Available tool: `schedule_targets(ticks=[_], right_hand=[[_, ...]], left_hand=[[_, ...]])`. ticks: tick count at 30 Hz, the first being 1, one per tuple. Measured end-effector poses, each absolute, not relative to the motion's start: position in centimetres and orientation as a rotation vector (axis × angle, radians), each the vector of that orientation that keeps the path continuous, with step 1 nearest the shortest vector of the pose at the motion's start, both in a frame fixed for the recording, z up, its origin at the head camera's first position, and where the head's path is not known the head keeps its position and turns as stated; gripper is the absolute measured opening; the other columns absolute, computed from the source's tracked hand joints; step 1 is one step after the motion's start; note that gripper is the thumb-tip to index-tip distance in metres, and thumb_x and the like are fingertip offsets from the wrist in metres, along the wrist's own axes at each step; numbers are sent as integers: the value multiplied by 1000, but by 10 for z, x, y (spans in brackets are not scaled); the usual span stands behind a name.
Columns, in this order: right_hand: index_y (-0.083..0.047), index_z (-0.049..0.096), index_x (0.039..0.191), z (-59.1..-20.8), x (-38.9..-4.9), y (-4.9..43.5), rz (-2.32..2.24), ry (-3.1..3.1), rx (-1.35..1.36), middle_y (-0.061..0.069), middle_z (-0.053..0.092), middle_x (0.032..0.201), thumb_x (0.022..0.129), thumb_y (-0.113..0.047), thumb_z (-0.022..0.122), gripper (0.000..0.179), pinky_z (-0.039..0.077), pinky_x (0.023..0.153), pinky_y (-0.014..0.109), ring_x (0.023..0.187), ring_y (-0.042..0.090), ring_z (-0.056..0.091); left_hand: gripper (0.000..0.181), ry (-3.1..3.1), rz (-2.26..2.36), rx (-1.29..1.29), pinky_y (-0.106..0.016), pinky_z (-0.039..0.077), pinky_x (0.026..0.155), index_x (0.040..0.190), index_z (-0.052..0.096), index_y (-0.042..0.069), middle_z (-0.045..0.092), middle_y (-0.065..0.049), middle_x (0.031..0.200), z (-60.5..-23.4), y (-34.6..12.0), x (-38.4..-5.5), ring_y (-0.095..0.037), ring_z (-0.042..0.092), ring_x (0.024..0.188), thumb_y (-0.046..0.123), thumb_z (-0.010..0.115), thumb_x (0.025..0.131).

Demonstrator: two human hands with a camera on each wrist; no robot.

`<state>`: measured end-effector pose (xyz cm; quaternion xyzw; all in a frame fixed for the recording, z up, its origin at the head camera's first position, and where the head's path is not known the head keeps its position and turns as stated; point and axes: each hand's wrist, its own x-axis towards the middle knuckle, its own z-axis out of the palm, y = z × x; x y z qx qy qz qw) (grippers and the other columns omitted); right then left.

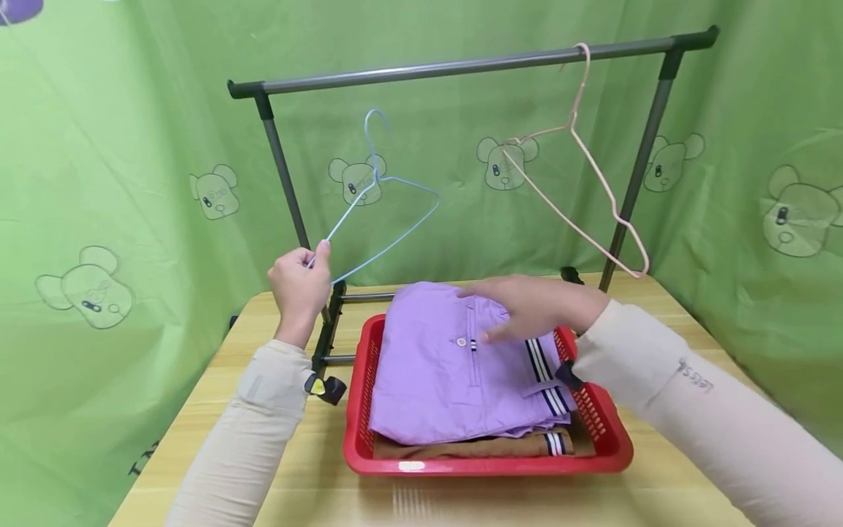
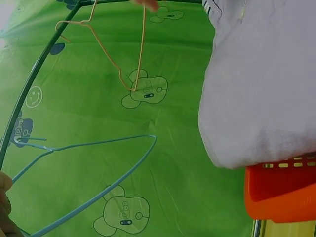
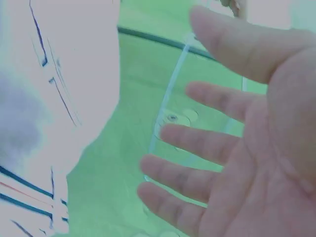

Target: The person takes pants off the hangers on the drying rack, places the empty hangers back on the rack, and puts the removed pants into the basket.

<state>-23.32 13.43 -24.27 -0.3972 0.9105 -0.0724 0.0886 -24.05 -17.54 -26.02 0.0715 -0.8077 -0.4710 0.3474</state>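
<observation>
My left hand point(image 1: 301, 285) grips one lower corner of a light blue wire hanger point(image 1: 395, 243), holding it up left of the basket with its hook below the rail. In the left wrist view, the fingers point(image 2: 5, 200) curl round that blue hanger point(image 2: 103, 195). My right hand point(image 1: 527, 304) hovers over folded lilac trousers point(image 1: 428, 366), which have a button, a pocket and striped trim. Seen by the right wrist camera, that hand point(image 3: 237, 148) has its fingers spread and straight, with nothing in the palm.
A red plastic basket point(image 1: 487, 466) holds the trousers over a folded brown garment point(image 1: 474, 448). Behind it stands a grey metal rack point(image 1: 421, 72) with a pink hanger point(image 1: 596, 165) hooked at the right. Green printed curtains point(image 1: 132, 183) surround the wooden table point(image 1: 217, 410).
</observation>
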Motion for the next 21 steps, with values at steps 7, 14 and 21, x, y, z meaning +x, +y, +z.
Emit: schedule_targets(ticks=[7,14,21], right_hand=[[-14,36,149,-274,-236,107,-48,2496,-1089,25,23,154,81,-36,78,83,19,111,58,140,42,24],[-21,39,149,-301,-240,95,26,2414,-939,21,20,157,77,-41,79,84,17,110,60,142,40,21],[-26,42,147,-316,-245,94,58,2387,-866,14,20,158,77,-41,78,80,16,111,57,143,37,20]], left_hand=[[38,-2090,-1190,158,-33,37,61,64,57,8,51,-4,56,-261,-172,-242,-24,46,57,29,63,94],[39,-2084,-1185,147,-33,36,61,63,56,9,51,-3,56,-258,-172,-240,-24,46,57,30,63,94],[39,-2068,-1188,147,-33,37,58,62,55,9,51,-4,55,-257,-173,-240,-23,47,54,29,63,94]])
